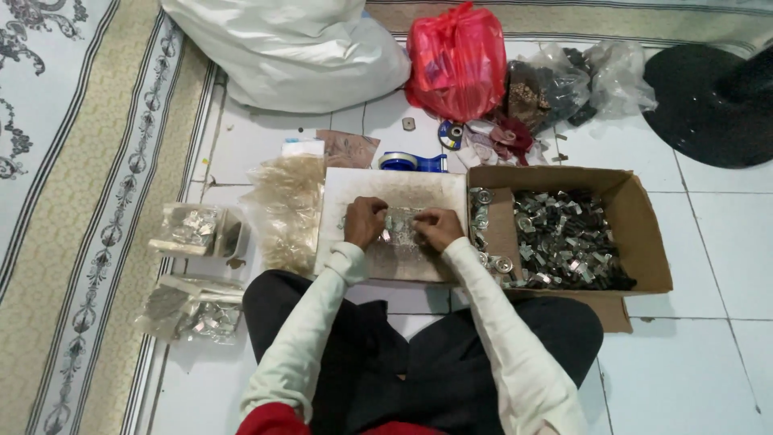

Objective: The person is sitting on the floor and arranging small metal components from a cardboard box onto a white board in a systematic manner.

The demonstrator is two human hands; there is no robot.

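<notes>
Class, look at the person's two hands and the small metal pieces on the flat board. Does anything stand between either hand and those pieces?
Nothing visible does. The left hand and right hand both rest directly on the small metal pieces lying on the board, one at each side. The cardboard box of parts sits apart, to the right.

Brown cardboard box (640,234) right — red bag (457,60), white sack (298,52) behind.

a: where are my hands?
b: mid-frame, close together. my left hand (364,221) is curled, knuckles up; my right hand (439,228) is curled too, both forearms angling inward from the lower frame.
</notes>
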